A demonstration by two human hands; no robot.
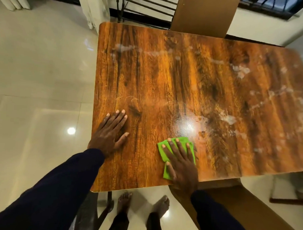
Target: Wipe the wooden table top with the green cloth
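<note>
Bare feet (125, 200) stand on the glossy tiled floor (37, 76) at the bottom centre of the frame, just below the near edge of the wooden desk (165, 77). Right of centre, the right hand (181, 160) lies flat on the folded green cloth (166, 173), fingers (179, 146) straight and spread, pressing it against the desk close to that edge and gripping nothing. To its left, well apart, the left hand (110, 134) rests palm down on bare wood, fingers (120, 119) straight and slightly fanned, holding nothing. Just above the cloth sits a bright glare spot (189, 128). White smears (229, 118) streak the right half and the upper part. A brown chair back (204, 15) rises behind the top edge.
</note>
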